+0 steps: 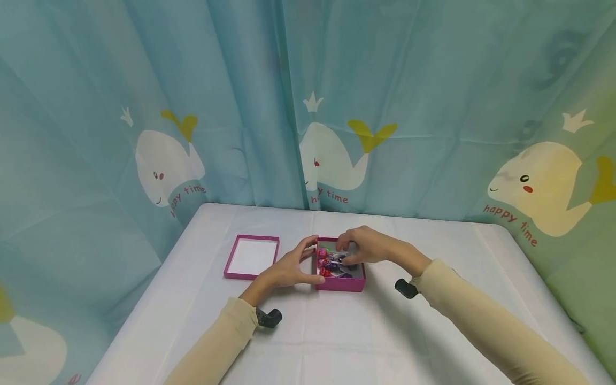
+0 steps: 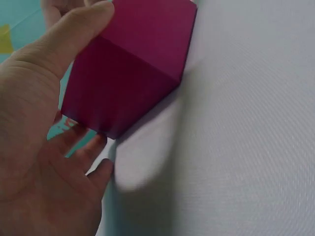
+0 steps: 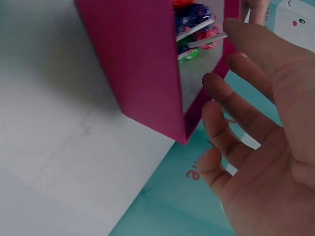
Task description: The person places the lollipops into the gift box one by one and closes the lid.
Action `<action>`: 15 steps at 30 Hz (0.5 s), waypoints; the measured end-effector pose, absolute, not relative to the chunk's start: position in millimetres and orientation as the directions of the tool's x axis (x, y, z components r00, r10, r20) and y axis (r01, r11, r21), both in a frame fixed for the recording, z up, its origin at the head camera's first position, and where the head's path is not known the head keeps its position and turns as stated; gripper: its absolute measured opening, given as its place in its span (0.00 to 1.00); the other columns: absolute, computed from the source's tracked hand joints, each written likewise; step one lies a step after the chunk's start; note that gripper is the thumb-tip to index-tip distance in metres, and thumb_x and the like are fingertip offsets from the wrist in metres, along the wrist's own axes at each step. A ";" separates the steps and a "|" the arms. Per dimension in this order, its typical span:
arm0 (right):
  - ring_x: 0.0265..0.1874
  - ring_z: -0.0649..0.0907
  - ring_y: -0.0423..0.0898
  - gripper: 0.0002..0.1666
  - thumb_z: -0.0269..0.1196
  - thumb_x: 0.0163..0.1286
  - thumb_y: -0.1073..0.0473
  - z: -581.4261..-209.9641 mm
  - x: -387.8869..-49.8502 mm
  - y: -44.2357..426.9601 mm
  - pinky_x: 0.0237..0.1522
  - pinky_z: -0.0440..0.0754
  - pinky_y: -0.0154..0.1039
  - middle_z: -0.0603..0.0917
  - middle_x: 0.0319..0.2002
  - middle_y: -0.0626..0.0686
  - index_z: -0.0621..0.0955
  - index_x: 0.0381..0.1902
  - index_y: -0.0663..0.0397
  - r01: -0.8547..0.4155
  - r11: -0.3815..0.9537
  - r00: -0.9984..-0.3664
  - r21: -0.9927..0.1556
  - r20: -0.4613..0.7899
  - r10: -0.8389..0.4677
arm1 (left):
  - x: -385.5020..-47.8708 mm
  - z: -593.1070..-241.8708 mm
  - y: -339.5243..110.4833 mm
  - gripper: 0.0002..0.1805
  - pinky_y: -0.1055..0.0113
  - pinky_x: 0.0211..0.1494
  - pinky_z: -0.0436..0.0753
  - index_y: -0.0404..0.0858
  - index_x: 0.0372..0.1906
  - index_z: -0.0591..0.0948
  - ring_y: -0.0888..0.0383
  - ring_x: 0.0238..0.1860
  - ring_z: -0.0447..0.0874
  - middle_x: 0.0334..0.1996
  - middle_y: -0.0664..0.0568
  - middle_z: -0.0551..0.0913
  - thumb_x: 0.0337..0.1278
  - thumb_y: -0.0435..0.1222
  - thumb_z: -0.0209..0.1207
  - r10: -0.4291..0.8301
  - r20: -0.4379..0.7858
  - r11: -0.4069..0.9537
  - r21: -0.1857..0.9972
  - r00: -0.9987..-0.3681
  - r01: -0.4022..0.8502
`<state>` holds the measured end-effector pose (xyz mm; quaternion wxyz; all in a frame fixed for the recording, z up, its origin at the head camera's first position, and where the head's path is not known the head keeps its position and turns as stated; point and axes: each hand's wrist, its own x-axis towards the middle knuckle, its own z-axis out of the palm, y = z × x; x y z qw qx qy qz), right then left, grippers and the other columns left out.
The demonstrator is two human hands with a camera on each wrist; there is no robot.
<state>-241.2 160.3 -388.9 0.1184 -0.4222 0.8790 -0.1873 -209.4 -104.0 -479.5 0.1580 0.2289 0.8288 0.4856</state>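
Observation:
A magenta open-topped box (image 1: 339, 284) stands on the table. Inside, several wrapped lollipops (image 1: 325, 272) with white sticks lie in red, pink and dark purple wrappers. My left hand (image 1: 287, 268) grips the box from its left side, thumb at the near corner and fingers toward the far corner. Over the box's right part is my right hand (image 1: 369, 245), its fingers loosely bent. In the right wrist view its thumb is close to the ends of the lollipop sticks (image 3: 206, 40); whether it touches them I cannot tell. Nothing shows between its fingers.
To the left of the box lies a shallow magenta-rimmed lid (image 1: 243, 276) with a white inside. The white-covered table (image 1: 332, 342) backs onto a blue curtain (image 1: 250, 160) printed with whales. A dark wrist camera (image 1: 269, 318) sits on the left arm, another (image 1: 406, 289) on the right.

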 end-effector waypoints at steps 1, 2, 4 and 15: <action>0.41 0.83 0.49 0.19 0.75 0.64 0.56 -388.1 -241.2 159.8 0.45 0.82 0.40 0.87 0.43 0.54 0.86 0.50 0.57 -0.705 0.566 -0.611 -0.427 -0.040 -0.791 | -209.0 -478.3 -104.5 0.64 0.46 0.79 0.58 0.51 0.84 0.46 0.53 0.79 0.58 0.83 0.54 0.51 0.49 0.52 0.77 0.535 -0.043 0.425 0.876 -0.844 0.226; 0.40 0.83 0.50 0.19 0.74 0.65 0.55 -387.5 -241.2 159.1 0.44 0.82 0.39 0.87 0.43 0.55 0.86 0.50 0.57 -0.709 0.557 -0.606 -0.431 -0.031 -0.795 | -208.4 -476.9 -105.3 0.65 0.46 0.79 0.58 0.51 0.84 0.45 0.53 0.79 0.57 0.83 0.54 0.50 0.49 0.52 0.77 0.536 -0.045 0.429 0.875 -0.843 0.226; 0.41 0.83 0.52 0.19 0.74 0.66 0.54 -385.8 -240.6 157.4 0.43 0.82 0.40 0.87 0.43 0.55 0.86 0.51 0.57 -0.720 0.539 -0.595 -0.438 -0.012 -0.804 | -206.9 -474.1 -107.6 0.67 0.46 0.79 0.58 0.51 0.84 0.42 0.53 0.80 0.56 0.83 0.54 0.49 0.49 0.52 0.78 0.536 -0.048 0.432 0.873 -0.843 0.225; 0.48 0.85 0.54 0.23 0.71 0.69 0.53 -378.5 -236.1 140.3 0.51 0.86 0.49 0.86 0.52 0.54 0.83 0.59 0.55 -0.669 0.497 -0.631 -0.553 0.068 -0.773 | -194.2 -448.1 -140.7 0.66 0.45 0.79 0.57 0.57 0.84 0.41 0.52 0.80 0.56 0.82 0.50 0.52 0.51 0.44 0.78 0.497 0.034 0.407 0.873 -0.867 0.268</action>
